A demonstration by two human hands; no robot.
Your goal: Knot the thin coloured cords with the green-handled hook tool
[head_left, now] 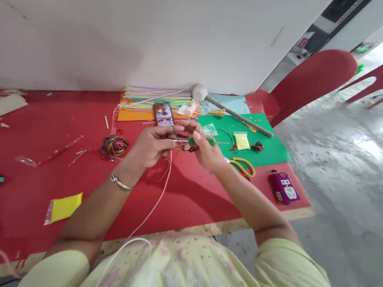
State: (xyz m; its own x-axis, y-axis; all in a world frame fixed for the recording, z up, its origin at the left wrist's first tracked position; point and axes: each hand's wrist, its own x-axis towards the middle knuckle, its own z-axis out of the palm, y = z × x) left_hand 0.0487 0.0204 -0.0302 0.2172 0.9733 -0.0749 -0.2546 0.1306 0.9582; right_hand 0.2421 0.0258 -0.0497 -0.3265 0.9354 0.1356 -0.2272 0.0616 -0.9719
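My right hand (205, 151) is closed round a green-handled screwdriver (196, 141), with its thin metal shaft pointing left. Facing it, my left hand (153, 146) pinches its fingers together near the shaft's tip; what lies between them is too small to make out. Dark and reddish small parts with thin wires show below and between the hands. A lit phone (164, 116) stands just beyond my left fingers, its lower end hidden by them. From near the hands a white cable (157, 201) runs down towards my lap.
A bundle of coloured wire (114, 146) lies left of my hands on the red table (41, 149). Yellow-handled scissors (244, 166), a purple power socket (284, 187) and a yellow packet (242, 141) are to the right. Coloured sticks (158, 98) lie against the wall.
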